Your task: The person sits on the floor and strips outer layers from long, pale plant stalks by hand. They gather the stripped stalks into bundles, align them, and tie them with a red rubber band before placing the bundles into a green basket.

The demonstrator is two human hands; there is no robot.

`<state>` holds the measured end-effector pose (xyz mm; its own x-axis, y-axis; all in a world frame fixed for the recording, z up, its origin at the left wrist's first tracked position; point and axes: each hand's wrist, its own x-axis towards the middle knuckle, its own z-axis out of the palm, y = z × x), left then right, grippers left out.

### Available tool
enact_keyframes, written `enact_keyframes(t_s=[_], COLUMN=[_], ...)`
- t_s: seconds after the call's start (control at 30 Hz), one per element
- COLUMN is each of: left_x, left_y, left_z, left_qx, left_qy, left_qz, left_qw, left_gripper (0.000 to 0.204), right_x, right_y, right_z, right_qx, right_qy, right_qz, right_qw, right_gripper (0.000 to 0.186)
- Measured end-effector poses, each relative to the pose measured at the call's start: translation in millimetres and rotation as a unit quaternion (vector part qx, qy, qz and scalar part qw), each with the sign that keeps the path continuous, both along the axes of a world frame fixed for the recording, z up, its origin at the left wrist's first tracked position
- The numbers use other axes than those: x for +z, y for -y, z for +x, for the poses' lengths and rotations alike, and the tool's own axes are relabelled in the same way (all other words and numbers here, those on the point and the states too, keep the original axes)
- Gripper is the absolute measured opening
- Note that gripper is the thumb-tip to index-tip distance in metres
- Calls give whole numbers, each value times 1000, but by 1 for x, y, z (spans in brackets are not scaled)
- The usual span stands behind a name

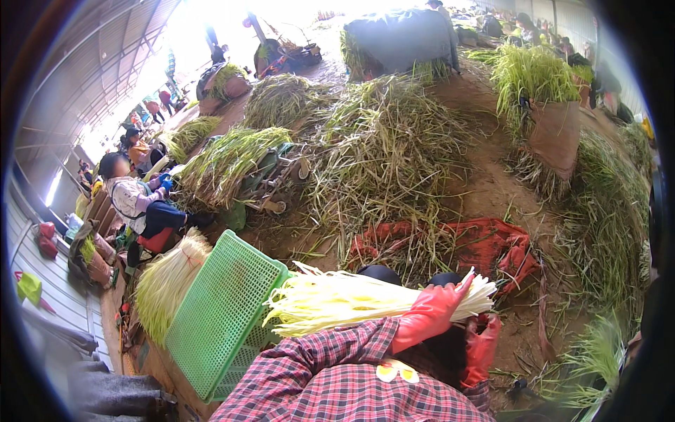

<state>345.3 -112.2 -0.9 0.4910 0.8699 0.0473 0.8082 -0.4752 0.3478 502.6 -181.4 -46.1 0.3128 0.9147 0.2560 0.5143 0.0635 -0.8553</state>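
A thick bundle of pale yellow chives (351,299) lies across my lap, leafy ends to the left and white stem ends to the right. My left hand (427,314), in a pinkish-red rubber glove, is closed over the bundle near the stem ends. Just below those ends is my right hand (481,352), gloved alike, with its fingers curled; whatever it holds is hidden. Beside my left arm a green plastic basket (223,309) leans on its side. Beyond the basket stands a large tied sheaf of pale chives (165,285).
A tall heap of greenish-brown leaves (390,155) rises ahead, with red sheeting (485,243) at its foot. A loaded cart (271,186) stands ahead left, near a seated person (144,197) in blue gloves. A brown sack of green leaves (552,137) is far right.
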Motion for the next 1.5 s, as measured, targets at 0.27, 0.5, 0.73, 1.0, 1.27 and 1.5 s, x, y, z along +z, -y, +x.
enact_keyframes(t_s=[0.27,0.5,0.73,1.0,1.27,1.5], left_x=[-3,-3,-18,0,10,13], left_y=[0,0,-6,-7,-4,-5], left_z=[0,-1,1,4,8,11], left_qx=[10,5,-15,-40,-31,-27], left_qy=[0,26,69,-45,-47,-57], left_qz=[13,52,44,-6,-32,-63], left_qw=[1000,998,997,998,998,996], left_gripper=[101,93,80,107,106,106], right_x=[14,23,13,-2,0,-4], right_y=[2,-5,-7,2,-6,-31], right_z=[3,-6,-13,9,38,83], right_qx=[79,103,65,35,-51,127], right_qy=[-44,-3,-191,291,113,-545], right_qz=[-15,59,63,70,122,68], right_qw=[996,993,977,954,985,826], right_gripper=[12,21,17,10,18,15])
